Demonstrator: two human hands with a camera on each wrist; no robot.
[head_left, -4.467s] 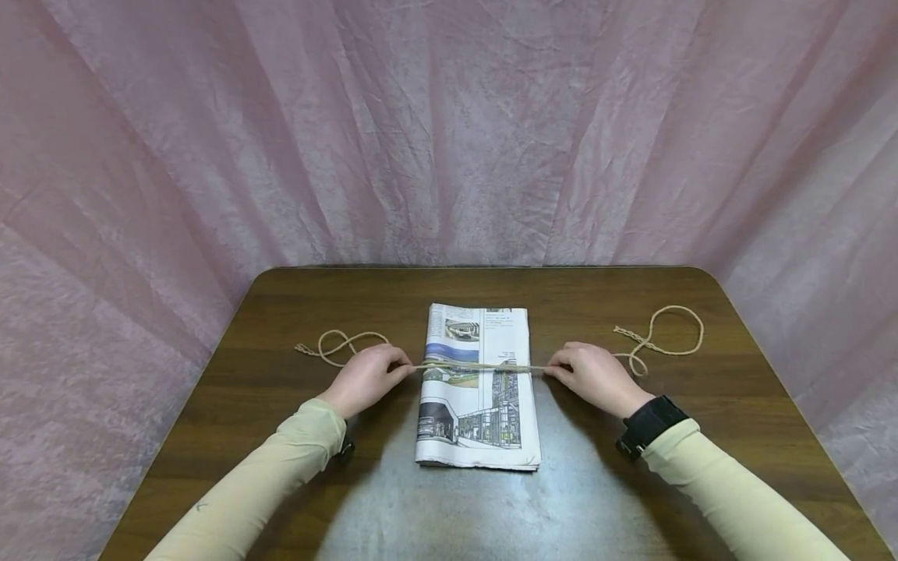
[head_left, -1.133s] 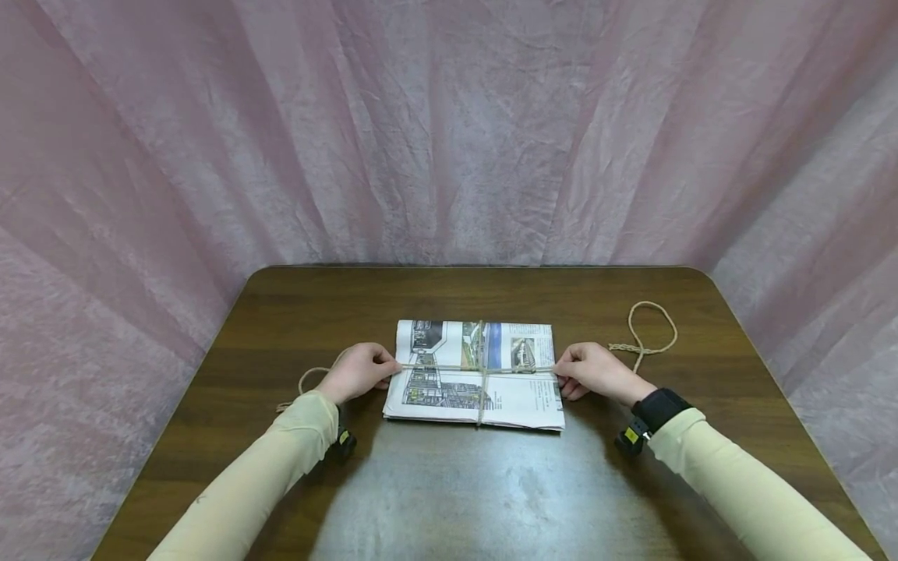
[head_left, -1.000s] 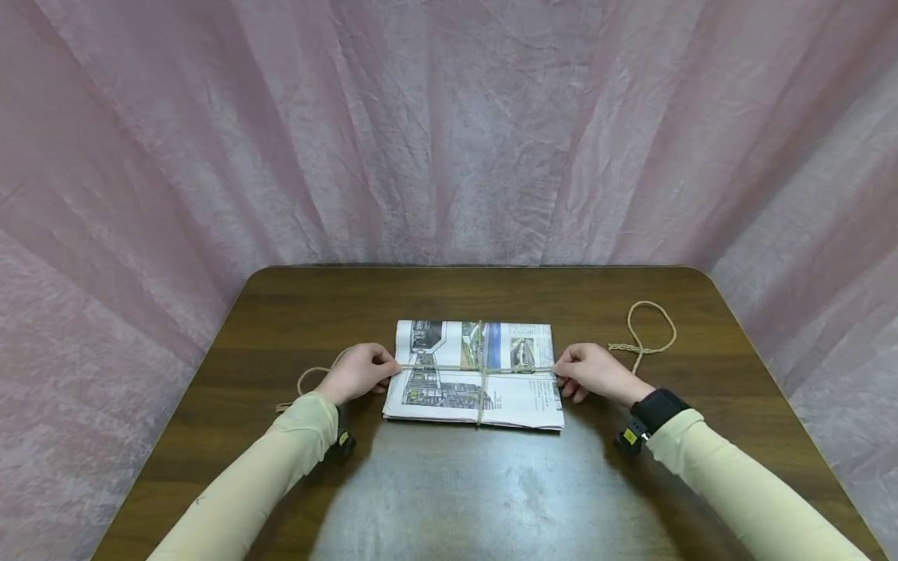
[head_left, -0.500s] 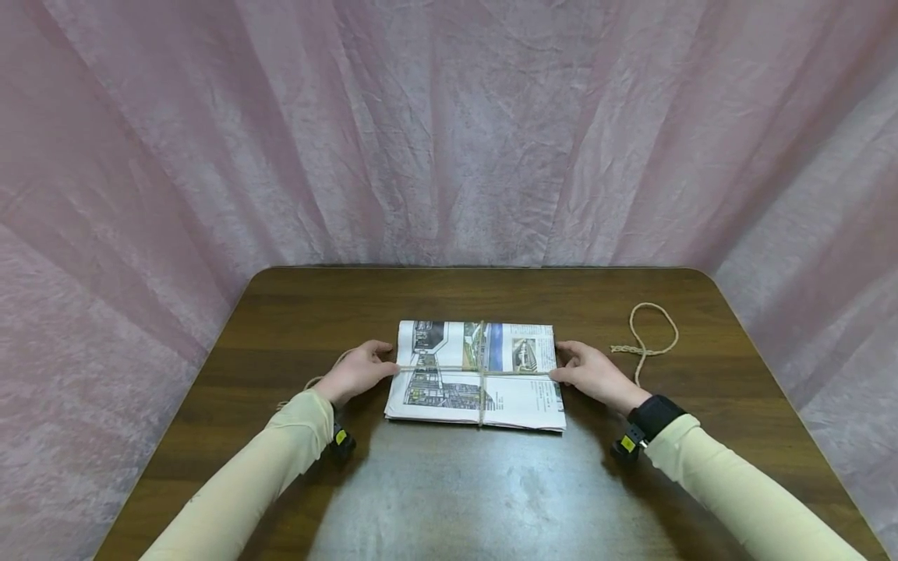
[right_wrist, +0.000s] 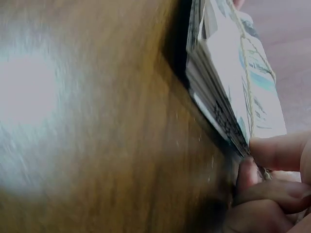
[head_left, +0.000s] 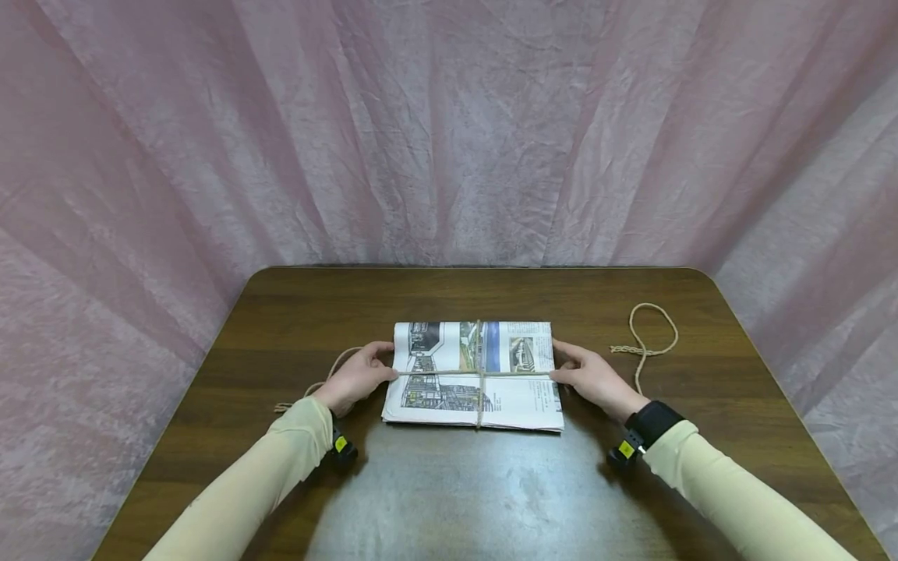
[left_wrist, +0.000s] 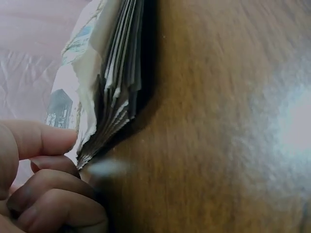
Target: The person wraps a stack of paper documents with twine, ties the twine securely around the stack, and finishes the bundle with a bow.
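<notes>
Centre of table (head_left: 295, 312): folded newspaper stack (head_left: 512, 393), cross-tied w/ twine (head_left: 479, 374). Light, floppy, sheets prob. slide; grip short edges. Left hand (head_left: 354, 374) at 9 o'clock, right hand (head_left: 589, 375) at 3, both pinching edges; spare twine loop (head_left: 654, 331) at 2.

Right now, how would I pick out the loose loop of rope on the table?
On the dark brown wooden table, look right of the folded newspaper bundle, beyond the right hand. The tan twine loop lies slack on bare wood, unlike the taut twine crossed over the bundle.
</notes>
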